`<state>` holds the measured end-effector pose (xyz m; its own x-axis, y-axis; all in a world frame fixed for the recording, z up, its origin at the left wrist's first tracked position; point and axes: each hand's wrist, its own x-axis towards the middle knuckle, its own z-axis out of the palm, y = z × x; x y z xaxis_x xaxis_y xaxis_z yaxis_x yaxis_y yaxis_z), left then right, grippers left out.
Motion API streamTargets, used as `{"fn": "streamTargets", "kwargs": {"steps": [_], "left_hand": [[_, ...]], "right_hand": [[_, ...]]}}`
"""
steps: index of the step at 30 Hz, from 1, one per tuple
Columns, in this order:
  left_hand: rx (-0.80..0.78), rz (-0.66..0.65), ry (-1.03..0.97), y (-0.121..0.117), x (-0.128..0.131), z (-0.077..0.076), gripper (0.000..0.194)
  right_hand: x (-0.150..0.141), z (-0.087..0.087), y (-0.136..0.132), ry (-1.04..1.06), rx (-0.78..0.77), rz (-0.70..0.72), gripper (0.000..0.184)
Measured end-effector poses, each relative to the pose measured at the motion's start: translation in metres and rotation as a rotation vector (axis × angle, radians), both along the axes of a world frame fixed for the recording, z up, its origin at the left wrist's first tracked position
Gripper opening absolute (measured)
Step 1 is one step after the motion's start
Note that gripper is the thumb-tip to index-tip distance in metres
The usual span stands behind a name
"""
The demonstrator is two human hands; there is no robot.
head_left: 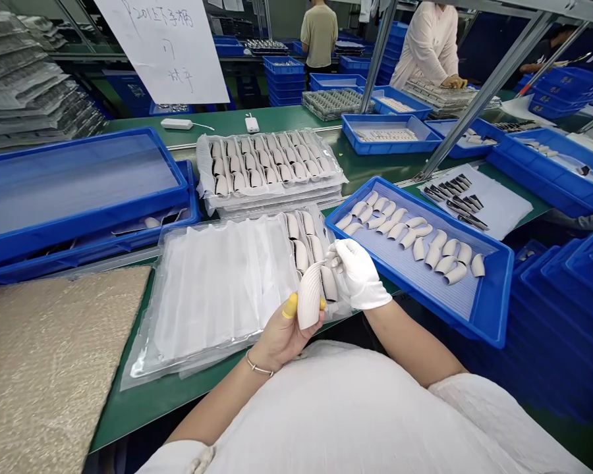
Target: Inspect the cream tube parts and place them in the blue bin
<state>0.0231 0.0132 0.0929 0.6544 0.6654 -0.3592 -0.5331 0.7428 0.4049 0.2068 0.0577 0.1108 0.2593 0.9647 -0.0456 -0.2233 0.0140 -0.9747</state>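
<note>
My left hand, with yellow finger cots on its fingertips, holds a curved, ribbed off-white handle piece upright in front of my body. My right hand, in a white glove, has its fingers pinched at the upper tip of that piece. Just beyond both hands lies a clear plastic tray lined with white sheet. Similar pieces sit in rows in its right part, some hidden behind my hands. To the right, a blue bin holds several loose pieces on a ribbed liner.
Behind the tray stands a stack of filled trays. Blue bins are piled at left, above a bubble-wrap sheet. Dark parts lie on white paper. A metal post slants up at right. Two co-workers stand beyond.
</note>
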Motion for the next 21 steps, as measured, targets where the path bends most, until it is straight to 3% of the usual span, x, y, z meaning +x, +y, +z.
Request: {"fn": "streamTargets", "kwargs": {"steps": [2,5,7,11,17,21], "left_hand": [[0.027,0.037,0.037,0.001,0.001,0.001,0.051],[0.045,0.09,0.064,0.003,0.003,0.0,0.048],[0.065,0.091,0.07,0.003,0.004,0.0,0.047],[0.072,0.042,0.064,0.002,0.004,0.001,0.051],[0.072,0.052,0.074,0.0,0.003,0.002,0.052],[0.105,0.07,0.114,0.001,0.003,0.004,0.051]], "right_hand": [[0.001,0.006,-0.005,-0.097,0.027,0.078,0.035],[-0.005,0.017,-0.018,-0.298,0.037,0.241,0.061],[-0.011,0.023,-0.023,-0.367,0.011,0.296,0.066],[-0.016,0.018,-0.018,-0.248,-0.003,0.24,0.028],[-0.005,-0.004,-0.002,-0.097,-0.018,0.047,0.031],[-0.004,0.006,-0.008,-0.219,0.033,0.093,0.03]]}}
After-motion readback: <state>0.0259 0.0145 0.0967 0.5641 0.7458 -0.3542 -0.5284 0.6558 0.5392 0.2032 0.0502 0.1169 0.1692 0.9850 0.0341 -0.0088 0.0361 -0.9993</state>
